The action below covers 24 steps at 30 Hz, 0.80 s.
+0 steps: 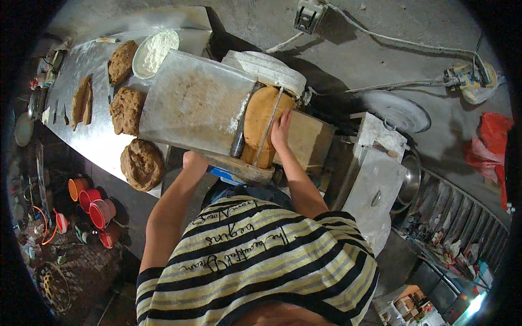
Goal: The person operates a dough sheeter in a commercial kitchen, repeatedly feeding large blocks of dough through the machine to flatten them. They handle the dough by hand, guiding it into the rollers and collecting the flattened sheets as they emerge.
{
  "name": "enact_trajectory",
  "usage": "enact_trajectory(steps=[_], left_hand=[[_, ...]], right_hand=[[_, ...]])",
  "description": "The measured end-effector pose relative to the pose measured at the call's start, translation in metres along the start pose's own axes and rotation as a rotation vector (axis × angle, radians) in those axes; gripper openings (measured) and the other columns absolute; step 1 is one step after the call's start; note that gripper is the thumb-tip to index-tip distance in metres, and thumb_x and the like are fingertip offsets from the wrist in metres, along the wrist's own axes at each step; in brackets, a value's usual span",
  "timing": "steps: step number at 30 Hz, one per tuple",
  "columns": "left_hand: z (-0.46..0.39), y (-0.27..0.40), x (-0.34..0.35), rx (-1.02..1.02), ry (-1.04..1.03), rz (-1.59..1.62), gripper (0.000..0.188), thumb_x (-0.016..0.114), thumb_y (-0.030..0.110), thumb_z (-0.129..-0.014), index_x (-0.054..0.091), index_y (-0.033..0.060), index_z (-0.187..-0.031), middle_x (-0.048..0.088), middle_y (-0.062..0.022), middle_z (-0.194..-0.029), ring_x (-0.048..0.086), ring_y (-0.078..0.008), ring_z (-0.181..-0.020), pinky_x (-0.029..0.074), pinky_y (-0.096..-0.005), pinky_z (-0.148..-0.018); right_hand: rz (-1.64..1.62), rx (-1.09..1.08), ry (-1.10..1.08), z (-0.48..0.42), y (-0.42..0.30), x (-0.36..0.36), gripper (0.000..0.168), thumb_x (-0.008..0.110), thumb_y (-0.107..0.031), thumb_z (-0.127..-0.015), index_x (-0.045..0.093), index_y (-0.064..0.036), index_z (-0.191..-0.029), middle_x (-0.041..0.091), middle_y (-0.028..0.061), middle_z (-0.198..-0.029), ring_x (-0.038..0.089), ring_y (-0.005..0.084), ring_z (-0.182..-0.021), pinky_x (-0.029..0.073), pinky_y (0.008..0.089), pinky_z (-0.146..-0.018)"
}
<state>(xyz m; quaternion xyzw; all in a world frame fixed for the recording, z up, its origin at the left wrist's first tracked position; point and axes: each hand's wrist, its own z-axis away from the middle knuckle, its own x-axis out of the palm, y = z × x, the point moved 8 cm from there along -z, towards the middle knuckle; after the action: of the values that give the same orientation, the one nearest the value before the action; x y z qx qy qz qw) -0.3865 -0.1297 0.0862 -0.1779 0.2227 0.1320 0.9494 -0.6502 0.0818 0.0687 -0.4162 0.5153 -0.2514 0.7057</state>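
Note:
A dough-rolling machine with a floured metal feed plate stands before me. At its right end a smooth brown sheet of dough lies over the outlet beside a dark roller. A thin rod crosses above the dough. My right hand rests against the right side of the dough, fingers extended. My left hand is curled at the near edge of the machine; what its fingers hold is hidden. Left of the plate, rough brown dough lumps lie on a metal table.
A bowl of flour, another dough lump and long dough pieces are on the table, with knives nearby. A cardboard box sits right of the machine. Red buckets stand lower left. Cables cross the floor.

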Motion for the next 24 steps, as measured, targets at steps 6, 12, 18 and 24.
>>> enact_trajectory(steps=[6, 12, 18, 24], left_hand=[[0.009, 0.005, -0.006, 0.032, -0.085, -0.061, 0.028, 0.061, 0.019, -0.077, 0.065, 0.0168, -0.105, 0.062, -0.0047, -0.106, 0.061, -0.0218, -0.093, 0.051, -0.0344, -0.072], [0.013, 0.003, 0.0, 0.03, -0.174, -0.044, 0.037, 0.048, 0.028, -0.084, 0.055, 0.0179, -0.118, 0.052, -0.0048, -0.122, 0.051, -0.0214, -0.111, 0.044, -0.034, -0.086], [0.008, -0.012, -0.001, -0.178, -0.052, 0.397, 0.04, 0.048, 0.031, -0.083, 0.053, 0.0151, -0.12, 0.052, -0.0067, -0.123, 0.051, -0.0221, -0.11, 0.044, -0.0324, -0.086], [0.013, -0.002, -0.015, -0.066, 0.017, 0.154, 0.03, 0.058, 0.026, -0.079, 0.063, 0.0187, -0.107, 0.061, -0.0043, -0.109, 0.06, -0.0212, -0.096, 0.05, -0.0337, -0.074]], right_hand=[[-0.193, 0.015, 0.151, -0.01, -0.009, -0.046, 0.047, 0.04, -0.026, -0.093, 0.034, -0.001, -0.131, 0.032, 0.0171, -0.137, 0.029, 0.0303, -0.127, 0.025, 0.0369, -0.103], [-0.407, 0.432, 0.441, -0.06, 0.022, -0.05, 0.016, 0.049, -0.011, -0.087, 0.052, 0.001, -0.097, 0.057, 0.0108, -0.099, 0.053, 0.0228, -0.091, 0.04, 0.0318, -0.08], [-0.918, 0.405, 0.53, -0.084, 0.063, -0.027, 0.024, 0.045, 0.003, -0.083, 0.056, 0.002, -0.103, 0.057, 0.0048, -0.097, 0.053, 0.0164, -0.087, 0.04, 0.0274, -0.075], [-0.895, 0.675, 0.487, -0.074, 0.064, -0.015, 0.031, 0.046, 0.004, -0.081, 0.054, 0.0, -0.111, 0.056, 0.0067, -0.102, 0.053, 0.0178, -0.09, 0.041, 0.029, -0.078]])
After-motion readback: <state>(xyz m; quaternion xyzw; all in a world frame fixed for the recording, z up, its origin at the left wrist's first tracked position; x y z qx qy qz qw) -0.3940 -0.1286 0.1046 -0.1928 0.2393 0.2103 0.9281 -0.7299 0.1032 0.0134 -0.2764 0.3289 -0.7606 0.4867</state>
